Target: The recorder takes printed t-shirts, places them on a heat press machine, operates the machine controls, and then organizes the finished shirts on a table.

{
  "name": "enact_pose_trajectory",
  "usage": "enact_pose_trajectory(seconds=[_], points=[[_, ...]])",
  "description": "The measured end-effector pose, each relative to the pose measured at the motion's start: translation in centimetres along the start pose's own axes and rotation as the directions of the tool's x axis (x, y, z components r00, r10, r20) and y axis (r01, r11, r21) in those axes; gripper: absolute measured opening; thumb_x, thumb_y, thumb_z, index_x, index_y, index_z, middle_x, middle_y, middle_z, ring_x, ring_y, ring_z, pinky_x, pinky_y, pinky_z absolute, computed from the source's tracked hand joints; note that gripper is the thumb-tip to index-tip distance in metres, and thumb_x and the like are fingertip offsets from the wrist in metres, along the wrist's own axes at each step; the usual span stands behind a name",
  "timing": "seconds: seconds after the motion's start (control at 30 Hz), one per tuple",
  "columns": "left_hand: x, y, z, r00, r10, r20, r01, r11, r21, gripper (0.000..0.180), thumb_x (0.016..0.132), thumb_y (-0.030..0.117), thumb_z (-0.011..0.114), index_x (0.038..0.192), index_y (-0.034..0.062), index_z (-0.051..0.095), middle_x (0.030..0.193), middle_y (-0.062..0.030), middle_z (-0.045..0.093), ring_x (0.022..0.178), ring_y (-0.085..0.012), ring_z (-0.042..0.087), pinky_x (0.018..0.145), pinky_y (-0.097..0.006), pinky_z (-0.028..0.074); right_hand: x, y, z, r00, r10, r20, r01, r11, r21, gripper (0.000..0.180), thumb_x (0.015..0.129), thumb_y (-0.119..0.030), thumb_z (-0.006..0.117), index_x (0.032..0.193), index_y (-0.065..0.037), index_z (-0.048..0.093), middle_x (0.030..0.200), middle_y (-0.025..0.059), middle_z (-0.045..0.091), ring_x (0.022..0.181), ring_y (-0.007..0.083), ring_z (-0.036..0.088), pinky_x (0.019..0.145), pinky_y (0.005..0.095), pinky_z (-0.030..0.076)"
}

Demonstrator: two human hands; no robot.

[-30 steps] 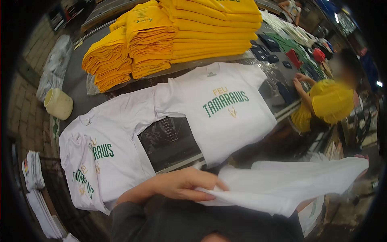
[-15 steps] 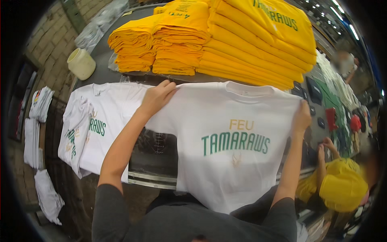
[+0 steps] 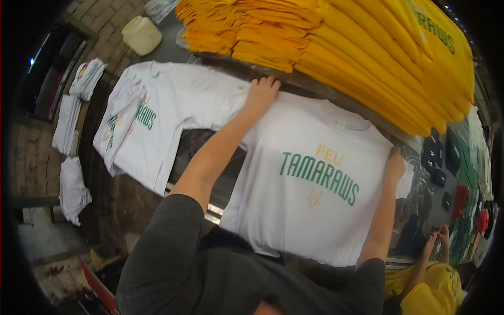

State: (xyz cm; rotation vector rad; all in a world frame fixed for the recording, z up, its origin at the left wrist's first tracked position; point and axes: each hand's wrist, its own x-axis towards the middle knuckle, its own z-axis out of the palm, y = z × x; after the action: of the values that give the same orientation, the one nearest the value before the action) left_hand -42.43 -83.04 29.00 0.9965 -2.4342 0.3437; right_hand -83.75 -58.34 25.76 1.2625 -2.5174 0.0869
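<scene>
The left hand (image 3: 264, 95) and right hand (image 3: 395, 165) grip the shoulders of a printed white crew-neck T-shirt (image 3: 307, 223), spread face-up on the desk (image 3: 191, 144). Its cloth looks light, soft and limp; both shoulder seams seem the surest hold.

White shirt (image 3: 317, 179): smooth, matt cloth, lightly creased. Yellow garments (image 3: 362, 63): matt cloth, ridged along the stacked folds. Jar (image 3: 142, 37): smooth, apparently plastic. Bench edging (image 3: 214, 212): shiny, bare metal. Wall (image 3: 104, 23): rough, matt masonry blocks.
</scene>
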Motion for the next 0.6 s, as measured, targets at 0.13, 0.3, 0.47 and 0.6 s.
enact_pose_trajectory(seconds=[0.13,0.3,0.47,0.6], points=[[-6.9,5.2,-7.1,0.946,-0.21,0.247,0.286,0.901,-0.326,0.023,0.079,0.022,0.057,0.093,0.0059,0.048,0.084,-0.0131,0.057,0.077,-0.0304,0.056,0.067,-0.041,0.042,-0.6,-1.1,-3.8,0.995,-0.067,-0.069,0.055,0.984,-0.17,0.036,0.086,-0.03,0.049,0.113,-0.006,0.049,0.101,0.0155,0.058,0.097,0.0331,0.053,0.077,0.0445,0.041],[-20.5,10.3,-19.6,0.445,-0.283,0.85,0.717,0.681,-0.149,0.036,0.081,0.04,0.056,0.079,0.0038,0.059,0.069,-0.0132,0.059,0.066,-0.0293,0.059,0.065,-0.039,0.046,-9.9,-2.9,-10.1,0.986,-0.032,-0.161,0.093,0.917,0.387,0.027,0.081,-0.006,0.053,0.107,0.001,0.051,0.109,0.0189,0.051,0.1,0.0352,0.051,0.082,0.0433,0.04],[-24.2,11.8,-22.9,0.341,-0.327,0.881,0.882,0.435,-0.18,0.038,0.079,0.04,0.058,0.079,0.0028,0.06,0.07,-0.0129,0.061,0.072,-0.0264,0.059,0.069,-0.037,0.046,-22.0,-3.9,-13.4,0.999,0.013,-0.042,0.004,0.923,0.386,0.025,0.081,-0.006,0.052,0.105,0.002,0.051,0.105,0.0193,0.051,0.093,0.036,0.052,0.079,0.0399,0.042],[-28.0,11.1,-23.2,0.156,-0.167,0.974,0.776,0.631,-0.016,0.04,0.081,0.04,0.056,0.089,0.0007,0.062,0.077,-0.0147,0.063,0.078,-0.0256,0.061,0.073,-0.036,0.045,-30.6,-3.0,-15.5,0.966,0.257,0.014,-0.254,0.944,0.209,0.026,0.084,-0.014,0.052,0.105,0.001,0.052,0.104,0.0204,0.051,0.095,0.0366,0.051,0.079,0.0421,0.04]])
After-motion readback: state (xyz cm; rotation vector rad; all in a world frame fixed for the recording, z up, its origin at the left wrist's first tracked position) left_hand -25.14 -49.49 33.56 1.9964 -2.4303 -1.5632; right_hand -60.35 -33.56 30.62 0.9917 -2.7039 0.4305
